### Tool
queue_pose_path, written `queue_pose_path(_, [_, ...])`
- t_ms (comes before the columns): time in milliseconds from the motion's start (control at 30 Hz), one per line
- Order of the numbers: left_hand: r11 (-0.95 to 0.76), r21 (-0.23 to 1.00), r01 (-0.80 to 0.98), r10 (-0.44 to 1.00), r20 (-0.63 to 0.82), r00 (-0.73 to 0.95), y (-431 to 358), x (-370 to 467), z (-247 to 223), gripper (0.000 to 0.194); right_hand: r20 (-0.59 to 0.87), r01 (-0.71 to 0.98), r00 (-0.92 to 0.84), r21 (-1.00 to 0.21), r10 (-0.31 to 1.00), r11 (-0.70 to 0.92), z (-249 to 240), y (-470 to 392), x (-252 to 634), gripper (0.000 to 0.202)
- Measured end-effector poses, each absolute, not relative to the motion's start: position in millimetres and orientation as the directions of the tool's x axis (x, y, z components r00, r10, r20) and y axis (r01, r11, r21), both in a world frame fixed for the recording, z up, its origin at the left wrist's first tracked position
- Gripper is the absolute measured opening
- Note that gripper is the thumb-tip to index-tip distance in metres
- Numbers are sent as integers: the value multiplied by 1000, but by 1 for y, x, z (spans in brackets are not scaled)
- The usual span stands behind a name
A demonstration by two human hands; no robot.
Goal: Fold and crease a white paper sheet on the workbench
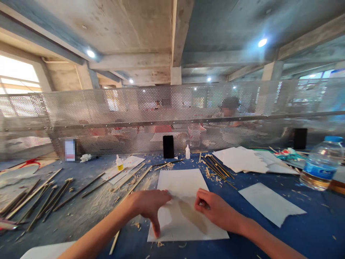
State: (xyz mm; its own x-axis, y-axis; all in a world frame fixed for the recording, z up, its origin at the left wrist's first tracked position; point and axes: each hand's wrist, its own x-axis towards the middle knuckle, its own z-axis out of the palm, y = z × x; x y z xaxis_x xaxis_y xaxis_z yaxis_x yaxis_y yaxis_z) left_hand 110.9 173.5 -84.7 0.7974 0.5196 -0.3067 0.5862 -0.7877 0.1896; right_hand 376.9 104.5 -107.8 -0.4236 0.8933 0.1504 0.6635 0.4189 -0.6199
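Observation:
A white sheet of paper [185, 180] lies flat on the blue table, in the middle of the view. My left hand [153, 207] rests at the sheet's left edge, thumb and fingers spread, with nothing held. Over the right part of the sheet is my right hand [211, 208], its fingers curled together; whatever they hold, if anything, cannot be made out. A smaller torn piece of paper [272, 203] lies to the right of my right forearm.
Thin sticks [58, 196] and shavings litter the left side. Farther back stand a phone [168, 146], a white glue bottle [188, 152], a yellow-labelled bottle [119, 163] and a paper stack [239, 160]. A water bottle [322, 163] stands right. A person [230, 108] shows behind the mesh screen.

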Motion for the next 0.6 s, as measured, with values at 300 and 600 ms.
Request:
queue_pose_path(300, [-779,189,597,528,-316,788,171,112,-82,97,139,664,-440,-615,887,426,-105,104,377,10])
queue_pose_path(600, [-777,186,601,529,-324,784,171,112,-81,96,136,682,-460,-579,877,447,-104,103,377,11])
